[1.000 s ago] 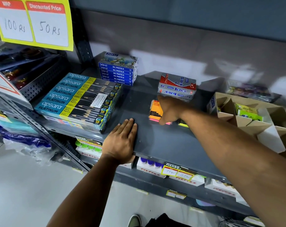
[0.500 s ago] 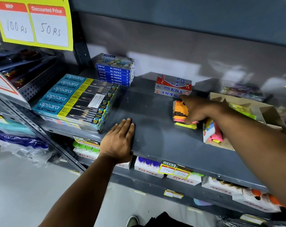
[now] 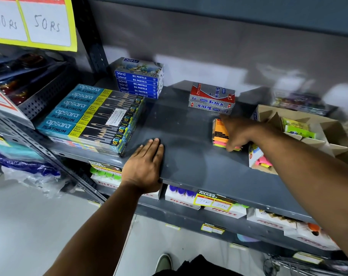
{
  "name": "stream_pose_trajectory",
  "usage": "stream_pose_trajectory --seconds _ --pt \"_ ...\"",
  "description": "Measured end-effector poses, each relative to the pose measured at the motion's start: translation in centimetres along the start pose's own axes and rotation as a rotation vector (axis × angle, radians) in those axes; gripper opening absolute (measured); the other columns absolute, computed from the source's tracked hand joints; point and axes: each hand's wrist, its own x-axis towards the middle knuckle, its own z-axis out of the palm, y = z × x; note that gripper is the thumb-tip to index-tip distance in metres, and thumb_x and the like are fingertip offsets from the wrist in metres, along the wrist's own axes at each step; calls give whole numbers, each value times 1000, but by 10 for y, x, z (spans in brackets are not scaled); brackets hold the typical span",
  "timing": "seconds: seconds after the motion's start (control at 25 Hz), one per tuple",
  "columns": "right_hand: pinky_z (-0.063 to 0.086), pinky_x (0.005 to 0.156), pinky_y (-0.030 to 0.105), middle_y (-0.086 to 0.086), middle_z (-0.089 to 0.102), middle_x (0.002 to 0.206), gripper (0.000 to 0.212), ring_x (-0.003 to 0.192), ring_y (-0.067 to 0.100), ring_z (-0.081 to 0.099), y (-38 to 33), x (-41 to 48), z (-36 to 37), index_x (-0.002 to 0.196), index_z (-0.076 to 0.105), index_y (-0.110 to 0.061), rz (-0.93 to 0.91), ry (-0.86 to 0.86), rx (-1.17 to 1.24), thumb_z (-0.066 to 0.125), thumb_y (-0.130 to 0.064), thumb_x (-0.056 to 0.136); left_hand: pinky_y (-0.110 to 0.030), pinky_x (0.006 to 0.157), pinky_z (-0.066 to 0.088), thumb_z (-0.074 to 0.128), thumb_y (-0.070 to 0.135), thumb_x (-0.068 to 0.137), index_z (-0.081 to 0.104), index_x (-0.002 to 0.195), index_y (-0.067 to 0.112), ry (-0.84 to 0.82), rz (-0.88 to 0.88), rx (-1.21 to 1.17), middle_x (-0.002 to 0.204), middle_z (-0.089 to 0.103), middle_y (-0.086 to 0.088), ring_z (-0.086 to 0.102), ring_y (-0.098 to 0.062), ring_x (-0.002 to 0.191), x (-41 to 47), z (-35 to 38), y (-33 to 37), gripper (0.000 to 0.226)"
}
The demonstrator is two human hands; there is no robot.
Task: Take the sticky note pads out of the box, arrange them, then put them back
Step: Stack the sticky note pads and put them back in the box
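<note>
**Pads stacked on the shelf, right hand squaring them up**

Taking the cardboard box (image 3: 300,136) at the right end of the grey shelf (image 3: 189,162) as the landmark: far to its left lie the pencil packs (image 3: 93,118), with the oil pastel boxes (image 3: 139,80) behind them, both well clear of the work. Nearer the box, at the shelf's front edge, the left hand (image 3: 144,168) lies open and flat, palm down, gripping nothing; it looks like a brace for the reach. Just left of the box, in front of the Softek boxes (image 3: 212,99), sits the stack of sticky note pads (image 3: 221,134), orange on top with pink and yellow edges below. The right hand (image 3: 239,134) covers the stack's right side, fingers curled over it, pressing rather than lifting, probably to align the pads. Whether the thumb pinches the stack is hidden. More pads (image 3: 296,128) remain inside the box, and pink and yellow ones (image 3: 263,163) show at its near open end, so unloading seems unfinished.
</note>
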Motion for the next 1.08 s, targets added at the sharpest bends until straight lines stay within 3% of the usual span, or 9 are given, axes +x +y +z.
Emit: stream_pose_trajectory --seconds 0.16,0.4,0.52,0.64,0.84,1.08 --pt "51 67 33 3 56 99 82 83 20 56 -1 -1 -1 113 42 -23 20 -14 14 88 -31 46 -49 113 25 56 41 58 37 139 2 5 1 -5 149 34 -22 31 -36 138 0 0 0 91" --pt "53 72 35 6 57 109 89 89 24 57 -1 -6 -5 119 41 -20 19 12 -28 89 -36 46 -51 112 29 63 37 53 38 139 1 4 12 -8 148 35 -24 33 -38 136 -1 1 -1 96" --pt "50 66 30 4 55 113 101 89 21 56 2 -12 -4 129 35 -21 35 -20 -52 87 -43 46 -50 112 29 62 38 53 37 139 2 2 10 -8 148 35 -23 34 -38 136 -1 1 -1 97" --pt "46 59 27 3 58 107 88 83 19 56 2 -12 -3 123 41 -22 34 -4 -35 84 -40 49 -51 111 30 62 38 52 39 138 1 10 10 -11 147 37 -23 35 -38 135 -1 3 -1 96" --pt "50 65 31 4 59 100 68 81 21 57 -7 -13 -8 105 48 -22 26 7 -14 84 -36 49 -51 109 33 67 37 50 42 136 0 24 18 -16 146 39 -23 37 -37 134 -2 2 -1 97" --pt "52 72 34 3 57 100 78 85 23 57 -8 -38 -38 115 45 -18 -31 110 7 81 -42 50 -51 109 34 64 37 51 42 136 0 21 14 -5 145 40 -23 38 -37 134 -3 1 0 96"
